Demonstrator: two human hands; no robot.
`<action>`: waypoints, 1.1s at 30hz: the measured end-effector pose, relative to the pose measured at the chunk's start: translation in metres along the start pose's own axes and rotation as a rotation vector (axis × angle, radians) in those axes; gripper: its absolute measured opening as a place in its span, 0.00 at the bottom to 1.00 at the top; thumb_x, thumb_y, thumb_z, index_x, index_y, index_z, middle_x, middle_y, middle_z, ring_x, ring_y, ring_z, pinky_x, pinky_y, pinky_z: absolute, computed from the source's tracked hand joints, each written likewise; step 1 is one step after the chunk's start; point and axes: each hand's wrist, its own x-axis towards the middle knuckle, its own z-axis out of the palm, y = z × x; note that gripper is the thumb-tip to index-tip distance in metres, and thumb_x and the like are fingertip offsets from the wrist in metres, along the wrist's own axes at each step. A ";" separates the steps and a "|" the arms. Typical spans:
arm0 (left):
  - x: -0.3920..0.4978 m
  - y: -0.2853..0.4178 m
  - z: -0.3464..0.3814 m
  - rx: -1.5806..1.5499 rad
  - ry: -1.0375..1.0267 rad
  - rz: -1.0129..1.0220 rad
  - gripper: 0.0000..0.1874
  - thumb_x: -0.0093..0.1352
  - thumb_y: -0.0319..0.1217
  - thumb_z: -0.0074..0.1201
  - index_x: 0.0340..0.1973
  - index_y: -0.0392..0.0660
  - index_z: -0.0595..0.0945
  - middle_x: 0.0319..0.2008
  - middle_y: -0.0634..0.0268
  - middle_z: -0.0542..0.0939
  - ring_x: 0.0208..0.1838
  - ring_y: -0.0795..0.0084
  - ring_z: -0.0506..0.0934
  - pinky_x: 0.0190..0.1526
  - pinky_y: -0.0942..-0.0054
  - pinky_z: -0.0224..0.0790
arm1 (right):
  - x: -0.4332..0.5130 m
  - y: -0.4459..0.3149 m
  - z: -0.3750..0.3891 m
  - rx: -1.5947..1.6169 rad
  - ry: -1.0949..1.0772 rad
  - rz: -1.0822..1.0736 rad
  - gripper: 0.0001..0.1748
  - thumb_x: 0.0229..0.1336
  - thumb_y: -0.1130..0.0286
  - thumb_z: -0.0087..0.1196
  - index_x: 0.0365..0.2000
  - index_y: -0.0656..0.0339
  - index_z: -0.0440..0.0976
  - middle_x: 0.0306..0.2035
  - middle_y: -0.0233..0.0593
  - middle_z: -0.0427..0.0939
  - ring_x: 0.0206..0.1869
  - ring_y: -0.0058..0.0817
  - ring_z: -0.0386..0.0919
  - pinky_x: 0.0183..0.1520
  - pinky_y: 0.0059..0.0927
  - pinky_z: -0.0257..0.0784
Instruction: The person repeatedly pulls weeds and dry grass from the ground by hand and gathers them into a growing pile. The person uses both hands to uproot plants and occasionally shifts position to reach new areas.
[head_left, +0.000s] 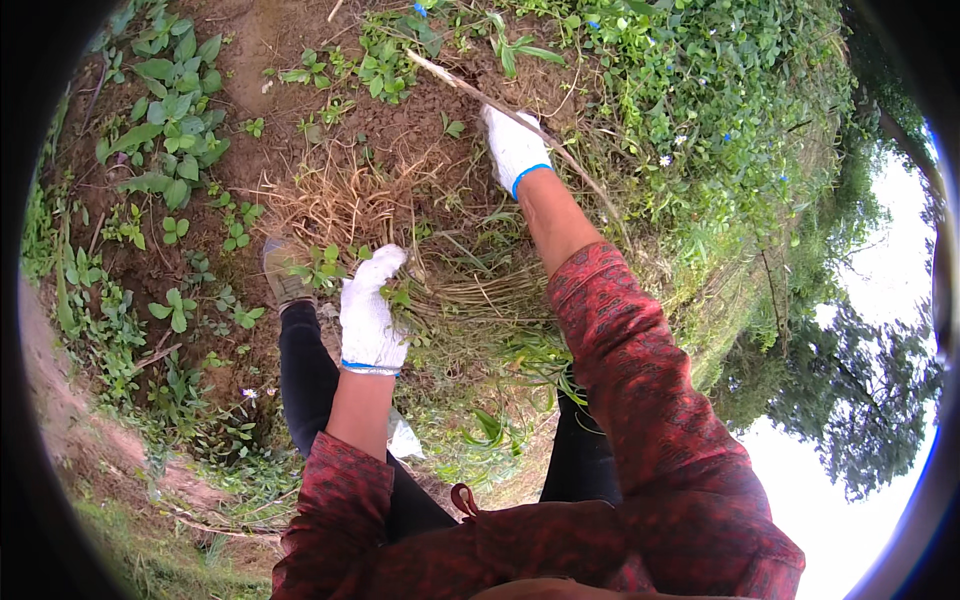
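My left hand, in a white knit glove with a blue cuff edge, is closed around a bundle of pulled plants. Tan, tangled roots fan out above the hand, and long thin stems trail to the right. Small green leaves poke out beside the glove. Farther up, my right hand, gloved the same way, reaches down to the soil at the edge of the weeds. A thin dry stick crosses in front of it. Its fingertips are hidden, so its grip does not show.
Bare brown soil spreads ahead, dotted with leafy weeds. Dense greenery with small blue and white flowers grows on the right. My shoe stands left of the bundle. A whitish scrap lies between my legs.
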 end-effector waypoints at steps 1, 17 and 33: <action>-0.003 -0.004 -0.002 0.019 -0.041 0.019 0.08 0.63 0.24 0.52 0.34 0.34 0.84 0.41 0.55 0.83 0.49 0.65 0.79 0.57 0.68 0.68 | 0.003 0.015 -0.005 -0.084 0.019 -0.004 0.21 0.65 0.53 0.50 0.36 0.63 0.79 0.30 0.38 0.81 0.30 0.31 0.73 0.35 0.35 0.67; 0.006 -0.005 -0.014 0.095 -0.052 0.015 0.09 0.63 0.27 0.55 0.38 0.38 0.82 0.43 0.64 0.81 0.49 0.71 0.77 0.57 0.71 0.66 | -0.005 0.009 -0.006 0.343 -0.203 0.081 0.27 0.62 0.50 0.50 0.33 0.70 0.77 0.23 0.45 0.78 0.24 0.36 0.71 0.33 0.41 0.66; -0.003 -0.019 0.006 0.103 -0.047 -0.071 0.10 0.62 0.23 0.54 0.39 0.39 0.82 0.36 0.68 0.82 0.42 0.74 0.78 0.46 0.72 0.72 | -0.090 0.094 -0.045 -0.959 -0.620 -0.183 0.32 0.65 0.48 0.43 0.45 0.71 0.76 0.48 0.64 0.77 0.54 0.56 0.74 0.59 0.46 0.68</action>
